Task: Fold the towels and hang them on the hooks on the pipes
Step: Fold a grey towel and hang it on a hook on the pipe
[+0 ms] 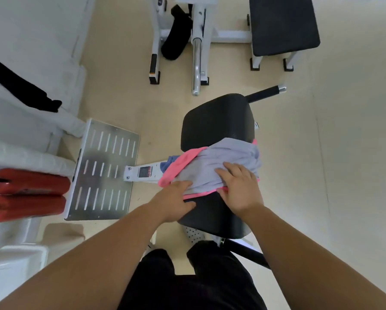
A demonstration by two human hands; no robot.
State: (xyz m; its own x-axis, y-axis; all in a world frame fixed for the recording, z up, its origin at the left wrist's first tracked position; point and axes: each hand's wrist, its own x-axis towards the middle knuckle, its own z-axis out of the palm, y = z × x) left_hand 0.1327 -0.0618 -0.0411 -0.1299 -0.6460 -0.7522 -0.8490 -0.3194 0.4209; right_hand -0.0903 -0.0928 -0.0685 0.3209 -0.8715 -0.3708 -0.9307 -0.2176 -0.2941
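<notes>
Folding step in hand: left hand (176,199) and right hand (239,186) open, flat on grey towel (223,164) (pink towel (180,166) beneath) on black seat (216,117); next, probably lifting toward unseen hooks.

A pile of towels (218,166) lies across the middle of a padded seat (216,121) directly ahead. The left hand (174,201) rests on the pile's near left edge, the right hand (239,186) flat on its near right side. A slotted metal footplate (102,173) sits to the seat's left. Two cylinders (26,193) lie further left. Another bench (281,25) stands behind, to the right.
</notes>
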